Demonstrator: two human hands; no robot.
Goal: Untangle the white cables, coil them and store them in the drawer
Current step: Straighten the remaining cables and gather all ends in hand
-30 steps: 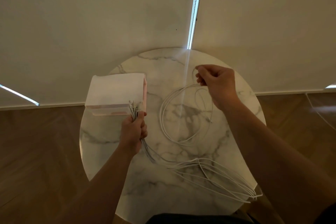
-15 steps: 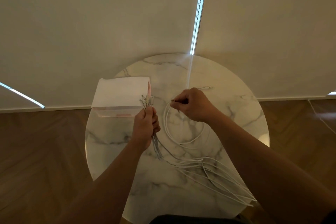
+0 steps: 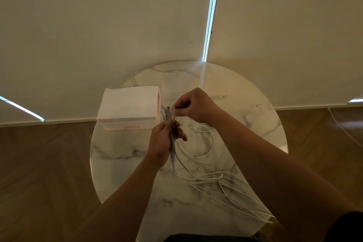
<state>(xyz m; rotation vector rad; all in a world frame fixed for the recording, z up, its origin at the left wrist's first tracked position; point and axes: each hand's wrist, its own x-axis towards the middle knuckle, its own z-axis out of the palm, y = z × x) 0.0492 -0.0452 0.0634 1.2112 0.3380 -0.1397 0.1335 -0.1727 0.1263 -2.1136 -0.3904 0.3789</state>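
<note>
Head view. The left hand (image 3: 162, 140) curls round a bundle of white cables (image 3: 172, 163) just below their connector ends (image 3: 165, 113), which stand up beside the near right corner of the small pink-and-white drawer unit (image 3: 127, 104). The right hand (image 3: 194, 108) pinches one more plug (image 3: 174, 108) between thumb and forefinger and holds it against the top of the bundle. Below the grip the cables fan out across the round marble table (image 3: 121, 153): one slack loop (image 3: 212, 143) lies right of the left hand, and a sheaf of long strands (image 3: 235, 196) runs to the near right edge, where some seem to overhang. A separate cable end (image 3: 220, 96) lies apart on the far right of the tabletop. The likely hazards are these. The left fingers must loosen to admit the new plug, so gathered ends may slip and fall out of line. The slack loop may cross the fanned strands when drawn in, making a fresh knot. The overhanging sheaf could slide off the smooth marble and drag the rest after it. Coiling before the strands lie parallel would lock in twists. The drawer front appears closed while both hands are occupied, so opening it later would mean freeing one hand and risking the coil.
</note>
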